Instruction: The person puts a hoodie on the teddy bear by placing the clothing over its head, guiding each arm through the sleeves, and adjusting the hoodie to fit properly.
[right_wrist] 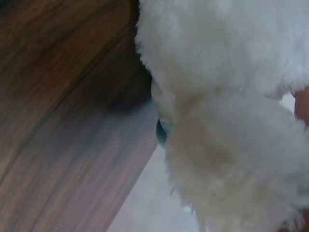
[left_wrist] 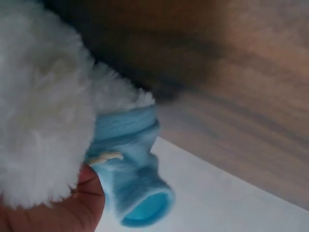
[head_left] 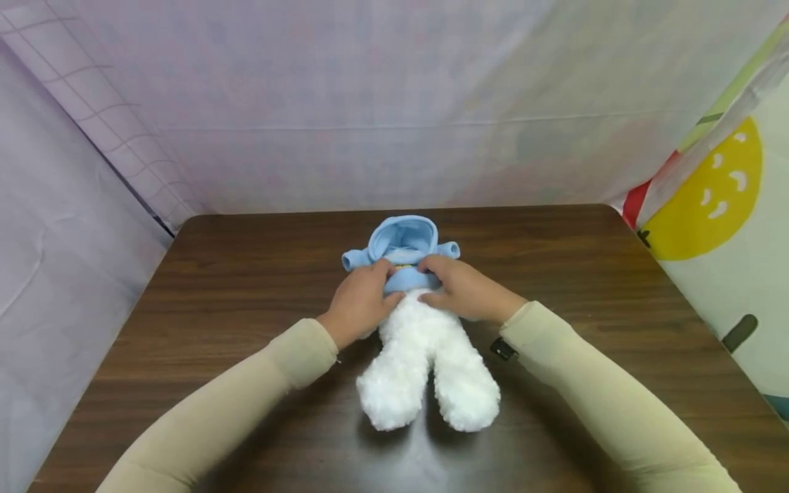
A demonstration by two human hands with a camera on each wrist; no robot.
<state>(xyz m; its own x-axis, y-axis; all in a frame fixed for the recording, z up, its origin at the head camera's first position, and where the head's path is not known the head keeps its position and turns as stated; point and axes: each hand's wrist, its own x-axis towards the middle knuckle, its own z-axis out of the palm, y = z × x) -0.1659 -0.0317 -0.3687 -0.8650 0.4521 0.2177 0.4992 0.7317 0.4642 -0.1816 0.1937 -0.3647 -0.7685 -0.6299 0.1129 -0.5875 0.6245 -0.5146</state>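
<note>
A white fluffy plush toy [head_left: 401, 335] extends along the table, its two thick limbs pointing toward me. At its far end is a small light-blue hoodie [head_left: 405, 279], with the hood gaping and a hollow sleeve sticking out on each side. My left hand [head_left: 364, 298] grips the hoodie's left edge, thumb at the hem where blue meets white fur. On the opposite edge my right hand [head_left: 465, 287] grips it the same way. The left wrist view shows a sleeve [left_wrist: 140, 198] with its round opening. White fur [right_wrist: 222, 145] hides most of the right hand in the right wrist view.
The dark brown wooden table [head_left: 259, 274] ends just beyond the hood. A pale cloth [head_left: 345, 150] hangs behind it. Another cloth with a yellow fruit print [head_left: 709, 198] hangs at the right. A small black device [head_left: 503, 349] sits at the right cuff.
</note>
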